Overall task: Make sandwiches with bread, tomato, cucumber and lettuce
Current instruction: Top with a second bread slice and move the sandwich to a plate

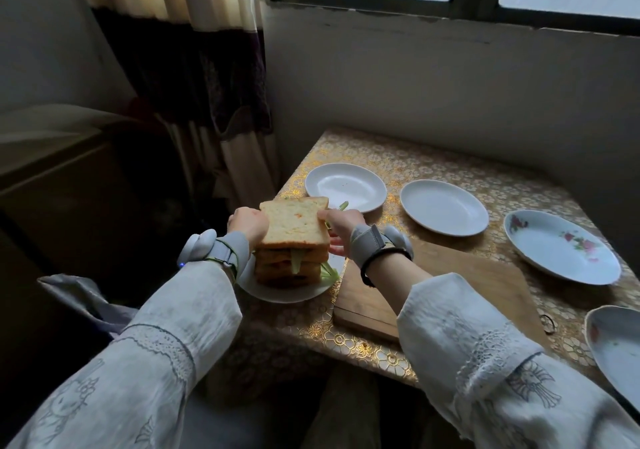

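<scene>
A tall stack of sandwiches (291, 261) stands on a white plate (277, 294) at the table's left front corner. Lettuce (330, 272) pokes out between the layers on the right side. The top bread slice (294, 223) lies tilted above the stack. My left hand (247, 223) grips its left edge. My right hand (341, 228) pinches its right edge, with the lower fingers against the stack's side. A bit of green shows behind the right hand. No tomato or cucumber is plainly visible.
A wooden cutting board (450, 285) lies right of the stack. Two plain white plates (346, 185) (445, 206) sit behind, a flowered plate (561, 246) at right, another plate (616, 344) at the right edge. A wall and window rise behind; a curtain hangs left.
</scene>
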{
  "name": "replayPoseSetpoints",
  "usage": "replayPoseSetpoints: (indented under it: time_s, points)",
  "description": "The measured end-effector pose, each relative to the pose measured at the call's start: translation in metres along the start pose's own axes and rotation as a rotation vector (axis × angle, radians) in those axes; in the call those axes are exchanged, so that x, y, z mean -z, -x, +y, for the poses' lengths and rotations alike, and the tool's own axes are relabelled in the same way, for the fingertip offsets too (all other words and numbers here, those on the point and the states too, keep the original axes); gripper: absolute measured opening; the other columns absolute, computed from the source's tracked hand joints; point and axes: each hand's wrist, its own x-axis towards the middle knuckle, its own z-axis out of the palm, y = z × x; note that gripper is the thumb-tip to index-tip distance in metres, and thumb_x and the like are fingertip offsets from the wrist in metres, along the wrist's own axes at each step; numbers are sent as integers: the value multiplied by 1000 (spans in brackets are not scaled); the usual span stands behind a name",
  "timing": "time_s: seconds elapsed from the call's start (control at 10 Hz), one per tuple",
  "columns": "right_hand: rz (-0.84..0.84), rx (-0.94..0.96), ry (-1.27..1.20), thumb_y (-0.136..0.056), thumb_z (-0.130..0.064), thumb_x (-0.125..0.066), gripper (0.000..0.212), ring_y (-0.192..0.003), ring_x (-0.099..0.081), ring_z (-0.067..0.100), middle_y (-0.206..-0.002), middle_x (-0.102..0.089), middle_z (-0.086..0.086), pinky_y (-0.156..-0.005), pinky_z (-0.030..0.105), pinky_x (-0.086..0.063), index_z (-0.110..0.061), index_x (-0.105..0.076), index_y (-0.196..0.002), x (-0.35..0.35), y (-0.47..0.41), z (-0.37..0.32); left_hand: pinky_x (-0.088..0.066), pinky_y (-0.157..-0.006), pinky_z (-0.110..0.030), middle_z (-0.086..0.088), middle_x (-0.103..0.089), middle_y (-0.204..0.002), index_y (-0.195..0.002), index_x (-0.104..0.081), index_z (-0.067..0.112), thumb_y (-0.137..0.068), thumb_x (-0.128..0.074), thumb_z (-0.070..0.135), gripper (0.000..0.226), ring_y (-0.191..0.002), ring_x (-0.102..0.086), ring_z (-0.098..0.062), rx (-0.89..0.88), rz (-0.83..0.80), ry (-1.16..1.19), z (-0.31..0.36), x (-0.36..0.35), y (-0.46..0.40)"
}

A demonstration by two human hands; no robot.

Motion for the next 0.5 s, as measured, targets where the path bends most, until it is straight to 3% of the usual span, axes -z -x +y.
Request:
replayPoseSetpoints:
  time_s: [0.1, 0.2, 0.3, 0.4, 0.5]
  points:
    - [1, 12, 3, -94, -22, -58, 38, -64, -60, 15, -96, -63, 9, -55, 25, -52, -4, -53, -127, 0, -3, 3, -34, -111, -48, -26, -48, -136, -121, -58, 0, -94, -31, 12, 40, -133, -38, -39, -35, -30, -51, -5, -2, 3]
    - [13, 32, 30, -92, -26, -60, 42, -81, -64, 21, -110, -66, 12, -70, 31, -57, -2, -53, -126, 0, -8, 4, -32, -113, -41, -17, -45, -139, -133, -49, 10, -96, -35, 15, 40, -135, -35, -33, -78, 1, -89, -3, -1, 6]
    - [15, 73, 94, -91, -31, -60, 44, -86, -65, 22, -115, -67, 14, -81, 32, -57, -1, -55, -123, 4, -10, 7, -22, -114, -40, -17, -27, -145, -140, -40, 17, -98, -34, 16, 43, -136, -25, -35, -174, 116, -252, 9, -4, 16]
    - [10, 121, 151, -91, -32, -59, 38, -76, -63, 18, -101, -68, 12, -64, 27, -52, -1, -58, -113, 16, -6, 8, -24, -110, -42, -14, -33, -140, -133, -47, 19, -94, -36, 13, 41, -132, -27, -33, -308, 153, -373, 26, -17, 29]
    - [54, 166, 210, -91, -26, -57, 35, -61, -54, 13, -82, -61, 6, -57, 23, -46, 1, -59, -113, 31, -2, 11, -25, -108, -42, -13, -41, -135, -126, -52, 19, -93, -38, 14, 37, -129, -30, -33, -419, 159, -442, 37, -34, 42]
